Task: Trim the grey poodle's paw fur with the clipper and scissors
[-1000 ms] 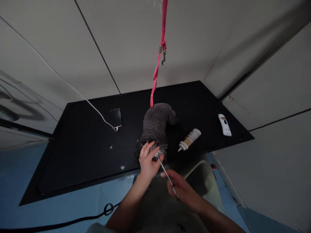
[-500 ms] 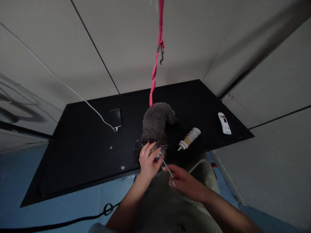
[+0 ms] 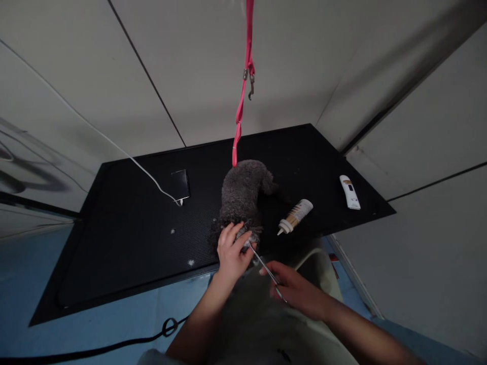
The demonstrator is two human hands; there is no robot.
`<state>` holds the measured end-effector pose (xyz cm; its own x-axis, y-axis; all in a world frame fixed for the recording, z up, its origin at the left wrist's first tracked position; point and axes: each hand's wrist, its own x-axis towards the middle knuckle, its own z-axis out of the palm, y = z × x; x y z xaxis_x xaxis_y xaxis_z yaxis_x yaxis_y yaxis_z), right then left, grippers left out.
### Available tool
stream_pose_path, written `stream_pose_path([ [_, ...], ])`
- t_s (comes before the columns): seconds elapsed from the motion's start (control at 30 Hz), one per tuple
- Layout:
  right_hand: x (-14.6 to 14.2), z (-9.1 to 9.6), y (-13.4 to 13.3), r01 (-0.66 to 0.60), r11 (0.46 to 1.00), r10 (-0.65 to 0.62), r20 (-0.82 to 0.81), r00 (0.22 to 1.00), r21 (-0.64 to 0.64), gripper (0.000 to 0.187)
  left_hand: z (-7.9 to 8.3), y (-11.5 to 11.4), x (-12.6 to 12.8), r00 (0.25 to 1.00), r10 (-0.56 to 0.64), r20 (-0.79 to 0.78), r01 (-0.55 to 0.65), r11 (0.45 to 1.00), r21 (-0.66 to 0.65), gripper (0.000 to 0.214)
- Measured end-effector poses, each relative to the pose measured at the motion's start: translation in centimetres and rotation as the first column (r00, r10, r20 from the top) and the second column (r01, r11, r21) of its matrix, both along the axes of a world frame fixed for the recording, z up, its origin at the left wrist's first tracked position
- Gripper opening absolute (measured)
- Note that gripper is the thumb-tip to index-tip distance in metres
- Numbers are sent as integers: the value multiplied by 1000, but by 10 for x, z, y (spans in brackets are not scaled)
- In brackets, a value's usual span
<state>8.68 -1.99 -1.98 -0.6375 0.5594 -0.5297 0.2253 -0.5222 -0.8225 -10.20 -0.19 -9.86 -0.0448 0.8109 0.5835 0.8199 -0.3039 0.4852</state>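
Observation:
A small dog with curly grey fur is on the black table, its head toward me. My left hand is closed over the side of its head, with thumb and fingers around the ear, where whitish fur shows. In my right hand is a slim pair of metal forceps, gripped at the handles. Their tip lies at the ear, close to my left thumb. My left hand covers part of the dog's head, so what the tip grips cannot be made out.
A pink leash hangs down to the dog. On the black table lie a nozzle bottle and a white clipper to the right, and a phone with a white cable to the left. Small fur tufts lie near the front edge.
My right hand has shifted slightly right and down, toward me, and the forceps have moved with it. My left hand stays on the dog's head.

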Motion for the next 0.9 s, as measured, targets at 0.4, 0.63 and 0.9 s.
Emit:
stream_pose_path([
  [0.4,-6,10,24,-72,995,64,117,991,64,22,5,-1,-2,994,-47,-103,45,999,-25,26],
  [0.63,-6,4,4,-238,877,151,231,961,417,26,6,3,-3,1000,-20,6,21,999,-45,26],
  [0.9,6,1,7,-168,958,127,181,975,233,30,2,3,-1,1000,-17,-7,17,999,-46,26],
])
